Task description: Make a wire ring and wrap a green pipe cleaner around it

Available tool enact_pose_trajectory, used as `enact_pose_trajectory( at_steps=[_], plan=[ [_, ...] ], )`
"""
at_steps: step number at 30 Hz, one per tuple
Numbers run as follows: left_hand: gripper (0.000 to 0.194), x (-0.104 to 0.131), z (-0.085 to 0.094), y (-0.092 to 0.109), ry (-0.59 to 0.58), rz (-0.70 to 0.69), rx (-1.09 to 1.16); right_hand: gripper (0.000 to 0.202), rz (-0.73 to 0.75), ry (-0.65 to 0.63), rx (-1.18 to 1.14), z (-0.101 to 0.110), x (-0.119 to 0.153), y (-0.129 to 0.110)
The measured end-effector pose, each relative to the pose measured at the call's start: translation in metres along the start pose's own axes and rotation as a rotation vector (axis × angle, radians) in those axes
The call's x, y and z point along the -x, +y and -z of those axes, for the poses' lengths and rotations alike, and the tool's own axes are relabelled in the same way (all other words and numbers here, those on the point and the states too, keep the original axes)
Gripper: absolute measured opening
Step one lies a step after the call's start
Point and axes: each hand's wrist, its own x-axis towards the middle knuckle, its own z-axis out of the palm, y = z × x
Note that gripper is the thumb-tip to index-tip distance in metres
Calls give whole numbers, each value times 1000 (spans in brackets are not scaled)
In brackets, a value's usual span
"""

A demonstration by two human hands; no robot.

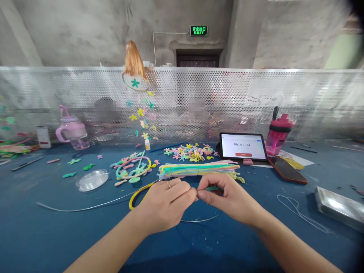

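My left hand [169,201] and my right hand [223,193] meet at the fingertips above the blue table [93,242]. My left fingers are closed, and what they pinch is too small to name. A short green strip [212,188] shows between the curled fingers of my right hand. Beside my left hand a yellow loop [136,195] lies partly covered. A thin wire [93,207] runs left from there. Just behind the hands lies a bundle of pastel fuzzy stems [199,168], with a pile of small fuzzy flowers [190,152] beyond it.
Fuzzy rings and pieces [133,167] and a clear dish [93,180] lie left. A tablet [243,147], pink bottle [278,132], phone [287,170] and metal box [339,204] are right. A pink jug [74,132] stands before the perforated panel [176,91].
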Motion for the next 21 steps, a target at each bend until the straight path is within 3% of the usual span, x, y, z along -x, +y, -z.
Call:
enact_pose_trajectory(
  at_steps=[4,9,15,21],
  plan=[
    [12,-4,-3,6,70,101,110,13,-60,-21,-186,3,0,4],
    [7,-8,-5,14,48,326,338,15,-104,-4,-261,3,0,5],
    [3,-5,-6,16,107,241,291,18,-103,-13,-201,3,1,2],
    [5,-2,-7,12,107,186,248,22,-185,-125,-402,5,-1,6]
  ],
)
